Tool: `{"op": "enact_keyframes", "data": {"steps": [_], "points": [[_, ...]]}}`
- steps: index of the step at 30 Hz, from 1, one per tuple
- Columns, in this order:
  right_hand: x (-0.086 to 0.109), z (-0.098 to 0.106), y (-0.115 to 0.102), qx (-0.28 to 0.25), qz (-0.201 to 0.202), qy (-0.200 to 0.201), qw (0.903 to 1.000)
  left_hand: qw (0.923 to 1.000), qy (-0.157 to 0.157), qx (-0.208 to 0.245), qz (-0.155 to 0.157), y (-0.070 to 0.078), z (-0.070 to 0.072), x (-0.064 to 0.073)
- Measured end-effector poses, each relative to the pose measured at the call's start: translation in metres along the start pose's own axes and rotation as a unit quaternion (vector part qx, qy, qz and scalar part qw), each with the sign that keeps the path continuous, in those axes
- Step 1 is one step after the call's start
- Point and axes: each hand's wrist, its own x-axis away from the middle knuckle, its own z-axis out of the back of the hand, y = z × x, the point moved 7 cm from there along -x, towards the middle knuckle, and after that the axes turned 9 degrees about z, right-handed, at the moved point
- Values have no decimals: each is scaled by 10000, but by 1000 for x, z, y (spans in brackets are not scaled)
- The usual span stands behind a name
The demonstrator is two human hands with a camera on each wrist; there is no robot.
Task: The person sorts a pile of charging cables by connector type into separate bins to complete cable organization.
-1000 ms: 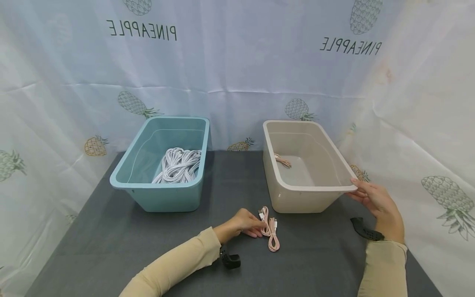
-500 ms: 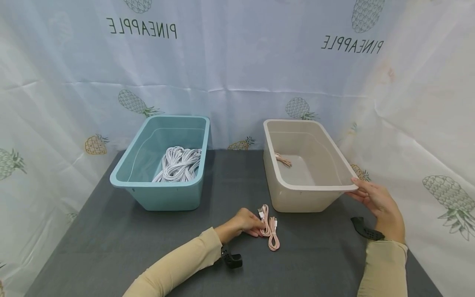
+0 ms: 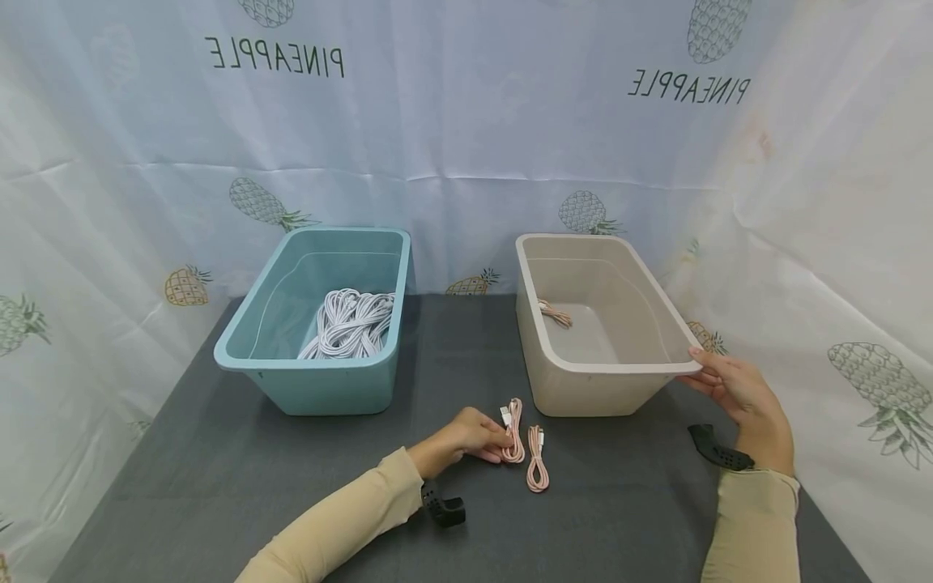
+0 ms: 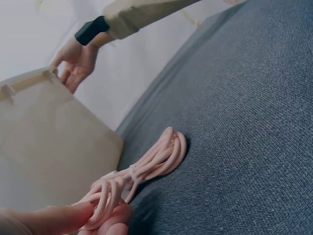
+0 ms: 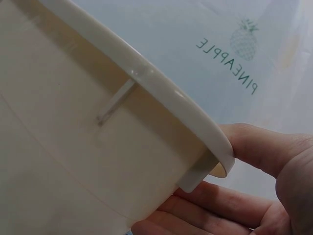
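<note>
My left hand [image 3: 474, 436] pinches a coiled pink USB cable [image 3: 513, 433] between thumb and fingers at its lower left side. Beside it, a second coiled pink cable [image 3: 537, 461] lies on the dark table, a small gap apart in the head view. The left wrist view shows the pinched coil [image 4: 105, 200] up close, overlapping the other bundle [image 4: 161, 156]. My right hand [image 3: 736, 393] grips the near right corner of the beige bin [image 3: 598, 393]. Its thumb lies over the rim [image 5: 186, 110], with the fingers underneath against the outer wall.
One pink cable bundle [image 3: 556, 314] lies inside the beige bin. To the left stands a blue bin [image 3: 328, 389] with a heap of white cables [image 3: 351, 324]. A pineapple-print curtain [image 3: 466, 105] hangs behind and beside the dark table [image 3: 583, 534].
My left hand has drawn its pink cable a little to the left, away from the other one, which stays put. The right hand keeps its hold on the beige bin.
</note>
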Motion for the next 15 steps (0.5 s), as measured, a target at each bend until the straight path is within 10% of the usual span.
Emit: {"op": "enact_keyframes", "data": {"steps": [15], "points": [[1, 0, -1, 105, 153, -161, 9997, 9995, -176, 113, -237, 19, 8, 13]]}}
